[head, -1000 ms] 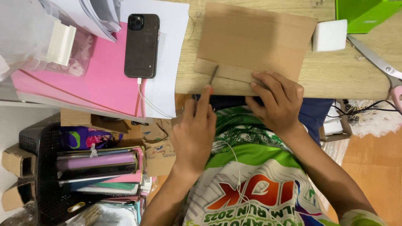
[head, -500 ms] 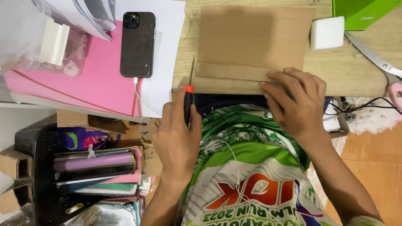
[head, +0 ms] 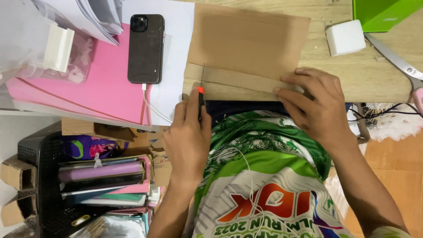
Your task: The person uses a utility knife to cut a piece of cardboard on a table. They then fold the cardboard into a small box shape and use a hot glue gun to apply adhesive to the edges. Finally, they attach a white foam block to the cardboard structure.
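Left hand clenched around slim red-tipped craft knife, blade laid across flat brown cardboard sheet at wooden desk's near edge. Right hand fingers spread flat, pinning sheet steady against blade pull.

Bright, even indoor light; soft shadows; mild glare at upper left; sharp focus, little blur.

Dark phone screen, perhaps face-down.
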